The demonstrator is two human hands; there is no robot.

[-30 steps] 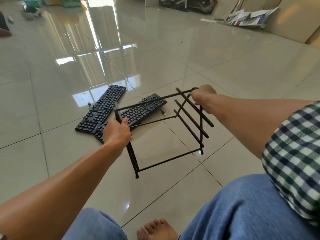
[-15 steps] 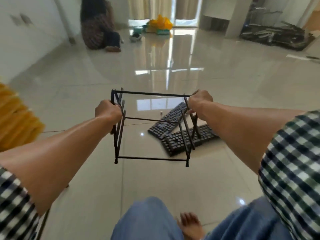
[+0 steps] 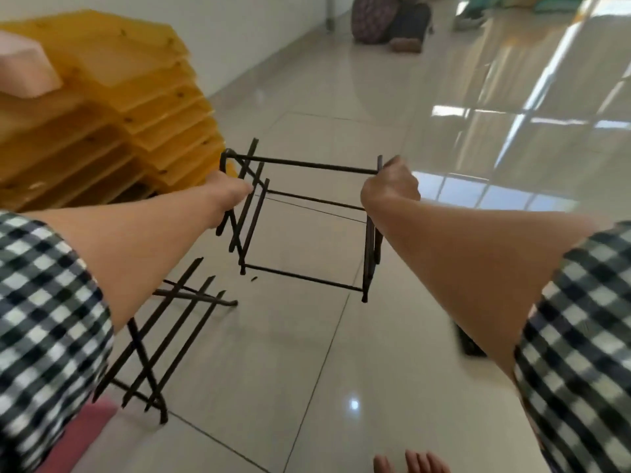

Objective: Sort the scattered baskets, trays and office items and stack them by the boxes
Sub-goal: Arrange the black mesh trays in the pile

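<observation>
Left hand (image 3: 232,194) and right hand (image 3: 389,186) each curl round an upper corner of a black metal rack frame (image 3: 307,164), which is held upright between them over the tiled floor (image 3: 290,370). A stack of yellow trays (image 3: 136,107) stands just left of the left hand. Below the left forearm, a second black rack (image 3: 170,322) lies tipped on the floor.

Black metal rack (image 3: 304,165), yellow stacked trays (image 3: 136,107), black-and-white checked sleeves (image 3: 47,302), glossy beige floor tiles (image 3: 307,370)
</observation>
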